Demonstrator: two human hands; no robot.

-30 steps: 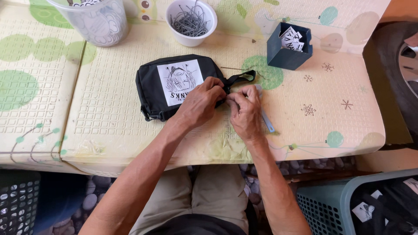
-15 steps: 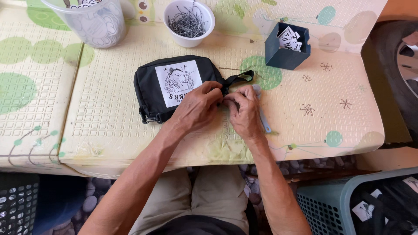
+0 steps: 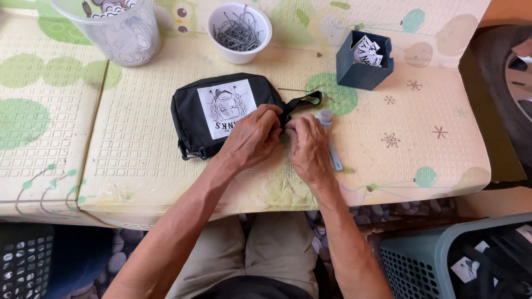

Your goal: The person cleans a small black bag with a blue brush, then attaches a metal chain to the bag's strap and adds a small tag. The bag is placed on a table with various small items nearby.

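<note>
Left hand [image 3: 252, 138] lies curled over the right end of the black pouch [image 3: 221, 113], fingers bent and pinched onto the pouch edge near its strap. Right hand [image 3: 307, 147] sits just beside it, knuckles up, fingers folded inward toward the same spot; the two hands touch or nearly touch at the fingertips, and what exactly the right fingers pinch is hidden under them. The pouch lies flat on the mat [image 3: 138, 160], near the middle of the padded surface, with a white square label [image 3: 226, 107] facing up and a black strap loop [image 3: 302, 101] running out to the right of the hands. A small metal clip shows at the pouch's lower left corner. A pale blue brush [image 3: 331, 138] lies on the mat, partly under the right hand, head pointing away from the person. Beyond the pouch, a white cup [image 3: 239, 32] holds thin metal pins. To its left stands a clear plastic tub [image 3: 116, 30] with printed cards inside. To the right, well apart from the hands, a dark blue open box [image 3: 364, 60] holds folded tags. The mat is cream with green patches and a quilted grid. Below the table edge, a teal basket [image 3: 438, 260] stands at the person's right, a dark crate [image 3: 25, 263] at the left.
</note>
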